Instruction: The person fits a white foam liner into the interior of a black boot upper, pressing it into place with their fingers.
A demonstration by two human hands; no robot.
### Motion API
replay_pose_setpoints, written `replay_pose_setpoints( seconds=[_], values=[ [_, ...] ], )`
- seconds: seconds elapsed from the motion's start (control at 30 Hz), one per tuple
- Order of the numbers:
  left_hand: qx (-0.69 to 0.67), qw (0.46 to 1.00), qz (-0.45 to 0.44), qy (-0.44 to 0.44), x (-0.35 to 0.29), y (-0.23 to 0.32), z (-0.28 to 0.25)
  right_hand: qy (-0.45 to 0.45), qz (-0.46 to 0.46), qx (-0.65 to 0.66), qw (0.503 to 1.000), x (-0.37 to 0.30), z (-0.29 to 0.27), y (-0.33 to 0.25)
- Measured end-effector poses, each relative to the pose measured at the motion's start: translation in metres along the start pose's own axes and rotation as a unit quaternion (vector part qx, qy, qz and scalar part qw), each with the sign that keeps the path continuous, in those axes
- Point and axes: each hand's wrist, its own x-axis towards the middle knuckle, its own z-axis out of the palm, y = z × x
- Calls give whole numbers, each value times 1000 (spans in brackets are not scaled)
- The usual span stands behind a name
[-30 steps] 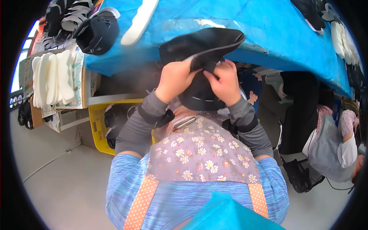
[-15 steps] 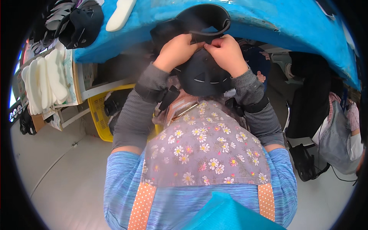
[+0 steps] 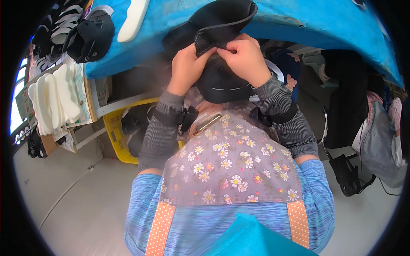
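Note:
A black fabric item (image 3: 226, 19), with a wide curved upper panel and a visible edge band, is between my hands at the near edge of the blue-covered table. Its rounded lower part (image 3: 224, 83), marked with short white lines, hangs over my lap; its exact kind is unclear. My left hand (image 3: 188, 64) pinches the textured band between thumb and fingers. Close beside it, my right hand (image 3: 245, 59) is closed on the same band, thumb pressed inward. The fingertips nearly meet, and what lies between them is partly hidden.
Similar black items (image 3: 90, 38) are piled on the blue-covered table (image 3: 294, 17) at left, near a white wavy foam piece (image 3: 134, 19). More foam pieces (image 3: 53, 100) stand on a left shelf. A yellow basket (image 3: 114, 134) holds black things. A person in dark trousers (image 3: 346, 102) sits at right.
Both hands have shifted slightly left along the item's edge. Its upper panel has tipped and folded, so more of the textured band shows. The hands still pinch it.

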Motion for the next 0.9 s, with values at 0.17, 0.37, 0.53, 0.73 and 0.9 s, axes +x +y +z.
replay_pose_setpoints(
  seconds=[0.17, 0.37, 0.53, 0.73, 0.9],
  values=[
    [10, 987, -108, -119, 12, -1, -5, -90, 37, -30, 995, 7, -4, 9],
    [-36, 976, -157, -148, 16, 1, 2, -191, 175, 18, 966, 11, -4, 8],
    [-99, 971, -158, -147, 12, 4, 1, -168, 187, 33, 967, 8, -4, 9],
    [-90, 995, -45, -18, -1, -5, 6, -66, 61, 103, 991, -1, -6, 8],
    [-36, 995, -80, -53, 4, -10, 7, -64, 60, 76, 993, 1, -2, 18]
  ],
)
